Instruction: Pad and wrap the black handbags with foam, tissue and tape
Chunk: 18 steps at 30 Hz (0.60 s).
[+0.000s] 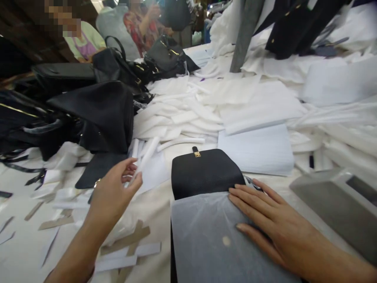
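Note:
A black handbag (206,169) with a gold clasp on its flap tab lies in front of me. A translucent white sheet (206,236) covers its lower part. My right hand (265,216) rests on the sheet and the bag's right edge, fingers stretched out. To the left of the bag, my left hand (118,184) has its thumb and fingers closed around the lower end of a thin white roll (149,151), which looks like foam or paper. A white sheet (154,173) lies beneath that roll.
Black bags (100,114) are piled at the left. White padding rolls (182,114) and sheets (256,149) cover the table's middle and right. A grey box-like object (326,204) stands at right. Card strips (129,239) lie at lower left. Two people are at the back.

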Each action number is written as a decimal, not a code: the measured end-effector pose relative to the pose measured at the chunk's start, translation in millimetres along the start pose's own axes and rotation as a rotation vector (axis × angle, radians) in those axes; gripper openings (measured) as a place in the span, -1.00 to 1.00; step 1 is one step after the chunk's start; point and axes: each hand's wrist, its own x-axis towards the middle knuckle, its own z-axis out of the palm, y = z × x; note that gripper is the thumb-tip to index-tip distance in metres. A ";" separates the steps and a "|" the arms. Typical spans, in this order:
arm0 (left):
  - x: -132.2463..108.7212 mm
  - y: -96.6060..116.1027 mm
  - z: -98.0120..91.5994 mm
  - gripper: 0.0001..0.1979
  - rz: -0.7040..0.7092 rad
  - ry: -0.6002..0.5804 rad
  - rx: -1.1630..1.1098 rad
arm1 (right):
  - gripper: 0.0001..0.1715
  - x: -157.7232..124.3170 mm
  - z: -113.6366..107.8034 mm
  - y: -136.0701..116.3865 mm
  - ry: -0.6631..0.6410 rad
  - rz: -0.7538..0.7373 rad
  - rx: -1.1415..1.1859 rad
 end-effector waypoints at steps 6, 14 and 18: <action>-35.1 97.9 -1.8 -0.78 0.666 -0.074 -0.234 | -0.46 0.5 -5.3 -1.3 0.012 0.117 0.065; -41.2 114.0 62.8 -0.83 0.707 -0.357 -0.297 | -0.59 -7.0 -10.3 -0.9 0.139 0.135 0.141; -37.9 109.2 60.4 -0.83 0.727 -0.391 -0.271 | -0.63 -17.0 -23.0 7.0 0.242 0.118 0.106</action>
